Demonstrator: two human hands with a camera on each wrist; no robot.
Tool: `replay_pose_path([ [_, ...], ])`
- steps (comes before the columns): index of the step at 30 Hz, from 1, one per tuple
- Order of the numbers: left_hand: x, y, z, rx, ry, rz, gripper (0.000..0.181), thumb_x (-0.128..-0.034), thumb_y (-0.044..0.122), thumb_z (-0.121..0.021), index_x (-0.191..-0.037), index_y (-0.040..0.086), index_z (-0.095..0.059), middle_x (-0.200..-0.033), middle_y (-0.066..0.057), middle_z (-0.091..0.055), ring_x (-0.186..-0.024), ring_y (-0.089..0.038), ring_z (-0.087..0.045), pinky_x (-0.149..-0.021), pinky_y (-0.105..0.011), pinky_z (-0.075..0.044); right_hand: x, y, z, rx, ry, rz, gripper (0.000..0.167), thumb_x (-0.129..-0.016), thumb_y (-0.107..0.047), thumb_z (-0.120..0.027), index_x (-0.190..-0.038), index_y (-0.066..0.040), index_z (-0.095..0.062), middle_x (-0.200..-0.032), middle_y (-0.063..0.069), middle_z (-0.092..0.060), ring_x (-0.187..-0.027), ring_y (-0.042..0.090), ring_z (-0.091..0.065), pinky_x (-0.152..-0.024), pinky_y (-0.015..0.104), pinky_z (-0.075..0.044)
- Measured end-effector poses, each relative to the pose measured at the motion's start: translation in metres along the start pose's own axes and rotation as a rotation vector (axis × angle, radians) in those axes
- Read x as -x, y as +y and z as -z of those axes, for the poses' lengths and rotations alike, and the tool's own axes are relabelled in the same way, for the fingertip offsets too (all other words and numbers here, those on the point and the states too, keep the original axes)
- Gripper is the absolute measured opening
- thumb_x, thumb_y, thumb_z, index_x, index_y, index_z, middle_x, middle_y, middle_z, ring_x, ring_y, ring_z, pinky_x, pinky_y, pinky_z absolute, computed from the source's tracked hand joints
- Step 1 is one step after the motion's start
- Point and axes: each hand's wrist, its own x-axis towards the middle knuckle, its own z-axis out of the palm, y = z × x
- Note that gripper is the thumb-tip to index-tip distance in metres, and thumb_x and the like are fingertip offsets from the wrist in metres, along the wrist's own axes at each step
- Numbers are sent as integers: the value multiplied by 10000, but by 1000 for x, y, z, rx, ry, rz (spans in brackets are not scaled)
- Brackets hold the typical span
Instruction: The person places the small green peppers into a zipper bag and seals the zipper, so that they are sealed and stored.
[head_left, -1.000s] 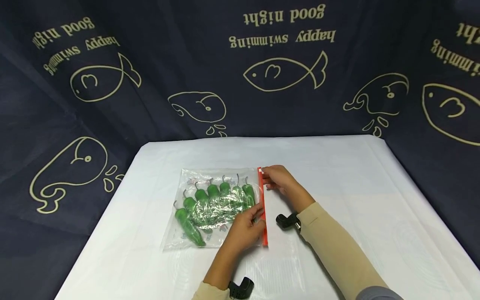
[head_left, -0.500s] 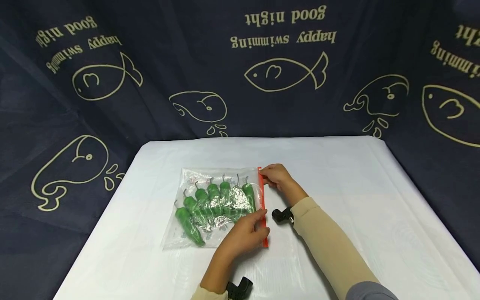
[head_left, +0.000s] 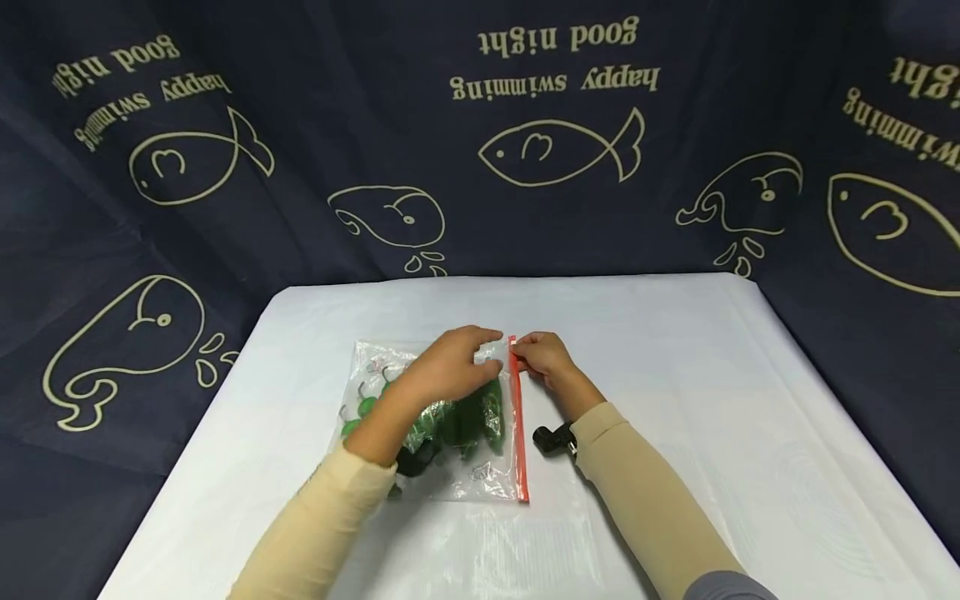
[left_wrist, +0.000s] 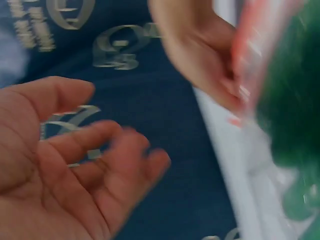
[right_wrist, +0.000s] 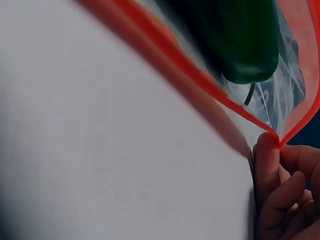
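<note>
A clear zip bag lies flat on the white table, its red zip edge along the right side. Inside are several green chili peppers, partly covered by my left arm. My right hand pinches the far end of the red edge; in the right wrist view, thumb and fingertips grip that corner, and the two red strips stand apart beside a pepper. Above the bag hovers my left hand, its fingers relaxed and pointing toward the same corner. The left wrist view shows this hand holding nothing.
The white table extends around the bag on all sides. A dark blue cloth with fish and whale drawings hangs behind and beside it. Each wrist wears a black camera, such as the right wrist camera.
My left hand has let go of the near part of the red edge and moved away and up, over the bag toward the far corner. My right hand stays at that corner.
</note>
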Motion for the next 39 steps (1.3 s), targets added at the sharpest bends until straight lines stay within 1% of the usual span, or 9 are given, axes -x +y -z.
replay_pose_path([
  [3,-40,-20,4,78,-103,60,449,-972,194,-573,-1391,33,-560,-1387,-148,-555,-1118,-322,-626,-912,-397,-526,-1,1,-2,-15,19,24,170,-961,-92,-613,-1020,62,-652,-622,9,-626,-512,79,-592,-435,187,-328],
  [6,-72,-43,-4,150,-131,119,413,-987,182,-562,-1362,11,-575,-1363,-175,-561,-1027,-334,-661,-794,-352,-567,0,5,-4,-18,33,50,152,-956,-74,-609,-998,68,-646,-621,11,-616,-504,72,-588,-423,182,-326],
  [9,-93,-65,-18,176,-140,172,392,-982,163,-571,-1331,-14,-593,-1316,-170,-588,-1009,-291,-657,-729,-306,-577,3,11,-7,-10,22,54,136,-951,-64,-608,-987,62,-648,-645,10,-620,-517,74,-599,-431,181,-360],
  [12,-105,-79,-31,165,-152,198,367,-971,150,-587,-1292,-25,-617,-1232,-135,-630,-922,-208,-635,-678,-275,-566,5,16,-11,-4,14,51,121,-945,-56,-612,-982,52,-653,-667,5,-623,-536,76,-610,-457,181,-398],
  [16,-114,-86,-39,114,-180,155,255,-951,141,-599,-1141,-8,-684,-998,-87,-673,-710,-137,-575,-598,-243,-511,6,15,-14,-8,42,69,119,-941,-71,-632,-977,38,-662,-659,1,-610,-534,70,-602,-454,174,-387],
  [19,-117,-87,-39,82,-203,129,178,-944,142,-608,-1035,20,-701,-861,-53,-651,-626,-121,-545,-566,-239,-470,6,12,-15,-9,42,85,130,-941,-80,-637,-984,41,-660,-662,7,-603,-542,77,-602,-450,172,-379],
  [28,-124,-88,-38,51,-249,71,124,-949,76,-574,-973,38,-689,-794,-26,-599,-589,-116,-491,-534,-237,-421,4,7,-10,42,50,115,148,-945,-118,-643,-976,23,-675,-662,25,-629,-562,95,-604,-465,189,-391],
  [31,-127,-87,-41,50,-247,56,112,-956,86,-566,-955,50,-673,-771,-6,-567,-599,-111,-472,-534,-235,-403,4,7,-6,58,64,125,162,-948,-126,-636,-979,26,-683,-646,14,-624,-553,85,-592,-464,187,-390],
  [39,-124,-83,-43,6,-228,61,115,-961,75,-547,-943,39,-655,-804,-14,-558,-688,-137,-471,-582,-238,-382,2,11,-6,63,47,156,200,-955,-120,-621,-999,57,-702,-620,-4,-604,-541,75,-563,-477,183,-392],
])
